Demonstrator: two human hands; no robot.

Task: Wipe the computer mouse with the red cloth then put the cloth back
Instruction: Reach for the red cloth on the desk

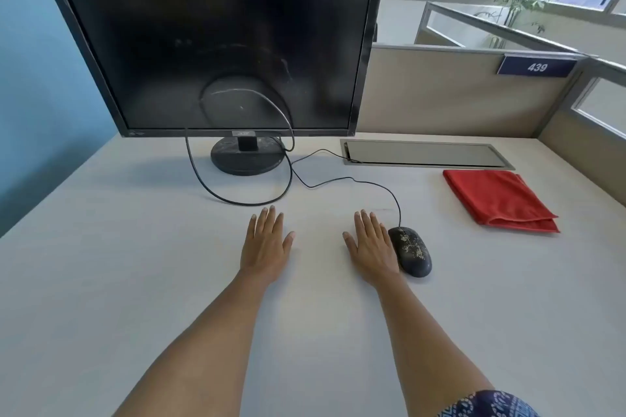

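Left hand (266,242) flat on counter (135,281), palm down, fingers spread, holding nothing. Right hand (372,247) likewise flat and empty, its outer edge just beside the mouse (410,251) mid-counter. Red cloth (498,200) folded, near the right edge, untouched.

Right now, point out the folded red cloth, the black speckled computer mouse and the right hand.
Folded red cloth (498,198), head view, top face.
Black speckled computer mouse (411,250), head view, back.
Right hand (372,247), head view, back.
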